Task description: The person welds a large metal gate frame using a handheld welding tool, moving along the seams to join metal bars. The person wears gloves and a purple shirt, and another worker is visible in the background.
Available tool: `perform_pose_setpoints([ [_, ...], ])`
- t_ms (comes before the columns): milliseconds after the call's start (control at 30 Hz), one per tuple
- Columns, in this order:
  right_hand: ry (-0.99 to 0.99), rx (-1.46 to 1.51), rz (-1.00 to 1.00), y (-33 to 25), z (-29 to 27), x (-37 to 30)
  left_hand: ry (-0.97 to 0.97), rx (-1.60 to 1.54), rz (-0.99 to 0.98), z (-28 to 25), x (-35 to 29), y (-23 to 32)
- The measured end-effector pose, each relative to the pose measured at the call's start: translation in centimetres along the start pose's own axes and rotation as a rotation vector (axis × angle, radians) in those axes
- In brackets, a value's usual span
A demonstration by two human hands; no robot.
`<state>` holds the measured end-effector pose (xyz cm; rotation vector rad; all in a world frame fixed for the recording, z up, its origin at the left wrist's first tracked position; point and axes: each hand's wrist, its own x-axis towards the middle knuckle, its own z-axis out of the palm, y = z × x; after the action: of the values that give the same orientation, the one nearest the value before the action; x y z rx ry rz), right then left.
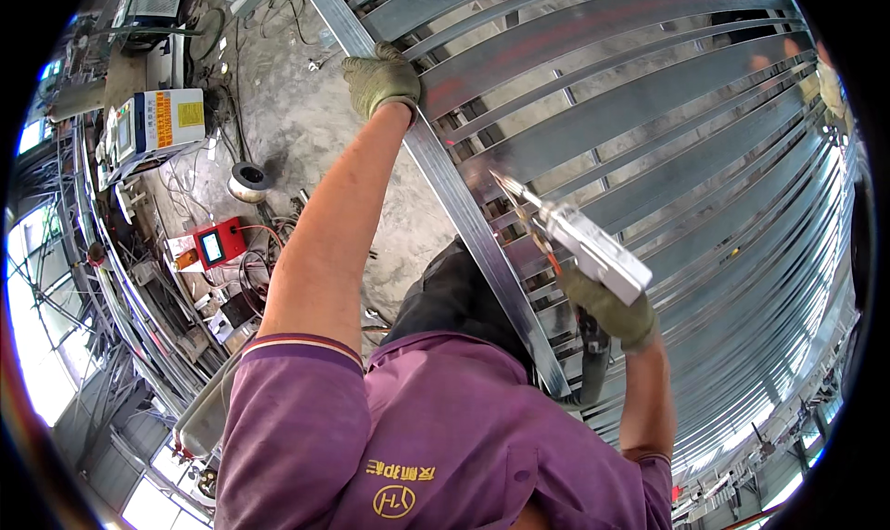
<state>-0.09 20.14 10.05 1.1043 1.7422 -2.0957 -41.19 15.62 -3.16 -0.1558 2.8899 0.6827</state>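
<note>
Holding a white torch in the gloved right hand, with fingers clamped around its grip and tip aimed at a slat inside the left edge rail of the metal frame. Resting the gloved left hand farther up that rail; cannot tell whether with fingers clamped.

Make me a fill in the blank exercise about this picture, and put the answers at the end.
1. The white tool is held in the ___ hand.
2. The left hand, on the metal frame, is not bare but ___.
3. The main colour of the shirt is ___.
4. Below the spool in the picture, a box with a lit screen is coloured ___.

Missing words: right; gloved; purple; red.
</note>
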Motion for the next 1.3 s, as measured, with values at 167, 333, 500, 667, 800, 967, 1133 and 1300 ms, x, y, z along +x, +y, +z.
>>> perform_pose_setpoints([
  [167,0.024,0.083,0.109,-0.4,1.3,4.3,-0.021,-0.035,0.015,0.3,0.1,-0.5],
  [333,-0.019,0.183,0.1,0.8,1.9,4.8,0.008,0.0,0.022,0.4,0.2,-0.8],
  [500,-0.043,0.182,0.118,0.2,2.4,5.4,0.001,0.012,0.015,0.1,-0.2,-0.5],
  [667,-0.038,0.156,0.111,0.5,2.6,5.6,-0.023,0.004,0.0,-0.2,-0.3,-0.3],
  [800,-0.042,0.135,0.076,1.1,2.6,5.6,-0.042,-0.002,-0.004,-0.3,-0.4,-0.2],
  [967,-0.098,0.028,0.092,1.7,2.1,5.8,-0.003,0.006,0.011,0.4,0.0,-0.8],
  [1133,-0.085,-0.023,0.083,1.5,2.3,5.7,-0.005,0.003,0.009,0.1,-0.4,-0.3],
  [1300,-0.092,0.025,0.064,2.3,2.3,5.6,0.012,-0.018,0.021,0.1,-0.5,-0.4],
])
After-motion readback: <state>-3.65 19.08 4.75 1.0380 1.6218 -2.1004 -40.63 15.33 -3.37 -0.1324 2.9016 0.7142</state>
